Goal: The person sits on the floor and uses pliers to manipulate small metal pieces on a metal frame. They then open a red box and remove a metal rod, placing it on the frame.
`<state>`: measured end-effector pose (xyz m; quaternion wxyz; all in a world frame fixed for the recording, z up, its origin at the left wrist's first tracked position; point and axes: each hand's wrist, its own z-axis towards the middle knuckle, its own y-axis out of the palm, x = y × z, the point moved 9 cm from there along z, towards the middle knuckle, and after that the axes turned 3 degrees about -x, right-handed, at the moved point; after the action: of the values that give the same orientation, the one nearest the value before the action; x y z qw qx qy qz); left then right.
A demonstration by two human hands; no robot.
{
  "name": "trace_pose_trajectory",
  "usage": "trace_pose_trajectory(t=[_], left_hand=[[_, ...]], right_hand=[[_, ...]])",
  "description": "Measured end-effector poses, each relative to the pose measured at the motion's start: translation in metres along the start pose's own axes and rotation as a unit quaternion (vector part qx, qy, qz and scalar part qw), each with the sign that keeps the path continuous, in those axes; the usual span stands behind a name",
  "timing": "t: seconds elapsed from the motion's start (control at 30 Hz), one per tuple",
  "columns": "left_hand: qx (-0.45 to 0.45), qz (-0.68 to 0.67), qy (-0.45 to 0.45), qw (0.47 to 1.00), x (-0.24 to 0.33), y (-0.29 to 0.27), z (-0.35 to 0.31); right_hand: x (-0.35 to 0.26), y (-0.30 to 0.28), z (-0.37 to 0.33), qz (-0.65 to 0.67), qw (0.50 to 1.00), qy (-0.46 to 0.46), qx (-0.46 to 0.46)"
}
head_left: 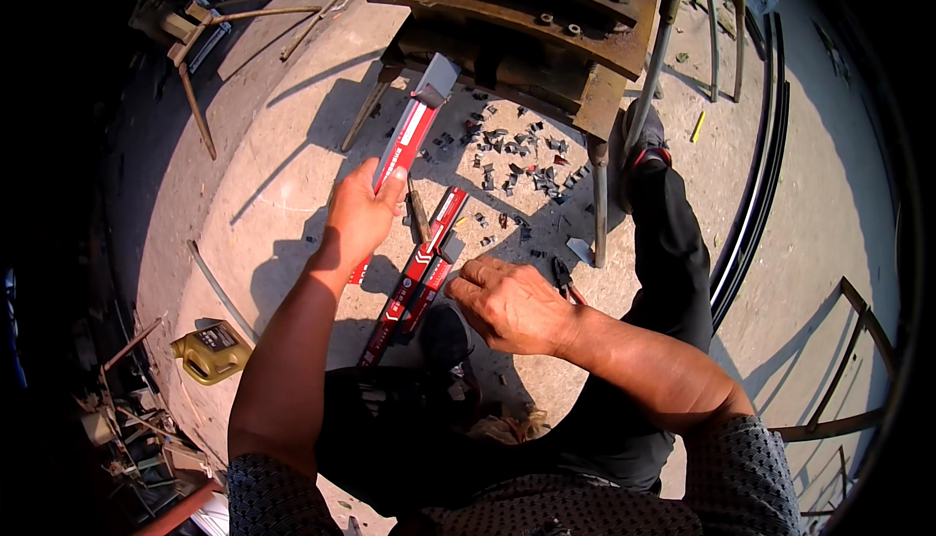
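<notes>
My left hand is closed around a long strip with red-and-white printed film, whose bare grey end tilts up toward the metal stand. My right hand is held lower, fingers curled together; whatever they may hold is hidden. Just left of those fingers, more red-and-dark strips lie slantwise by my shoe, with a small grey tab sticking out beside them. A brownish rod-like handle rests against their upper part. Right of my right hand, a hand tool with dark jaws and reddish handles lies on the ground.
A rusty metal stand with bolts and legs rises ahead. Small black scraps litter the concrete beneath it. A yellow-green jug sits at left, a yellow marker at right. Long black bars and a metal frame lie farther right.
</notes>
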<state>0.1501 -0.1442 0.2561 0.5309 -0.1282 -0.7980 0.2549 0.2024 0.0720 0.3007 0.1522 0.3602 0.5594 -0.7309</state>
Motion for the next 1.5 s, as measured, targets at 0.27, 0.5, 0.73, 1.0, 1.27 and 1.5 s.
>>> trace_pose_trajectory(t=[0.27, 0.5, 0.73, 1.0, 1.27, 1.5], left_hand=[[-0.018, -0.022, -0.011, 1.000, 0.001, 0.008, -0.001], [-0.017, -0.037, -0.017, 0.999, -0.012, 0.007, 0.002], [-0.033, -0.072, -0.042, 0.996, -0.004, 0.015, -0.002], [-0.041, -0.097, -0.029, 0.994, -0.006, 0.021, -0.002], [-0.042, -0.104, -0.032, 0.993, 0.004, 0.019, -0.008], [-0.024, -0.091, -0.022, 0.995, 0.016, 0.027, -0.015]], right_hand=[[-0.004, -0.004, 0.000, -0.012, 1.000, -0.001, -0.002], [-0.004, -0.002, 0.001, -0.017, 1.000, -0.010, -0.001], [-0.002, -0.001, -0.001, -0.022, 1.000, -0.005, -0.008], [-0.001, 0.001, -0.001, -0.011, 1.000, 0.004, -0.026], [-0.002, 0.001, -0.001, -0.010, 0.999, 0.005, -0.032], [-0.002, 0.002, 0.000, -0.016, 0.999, 0.004, -0.042]])
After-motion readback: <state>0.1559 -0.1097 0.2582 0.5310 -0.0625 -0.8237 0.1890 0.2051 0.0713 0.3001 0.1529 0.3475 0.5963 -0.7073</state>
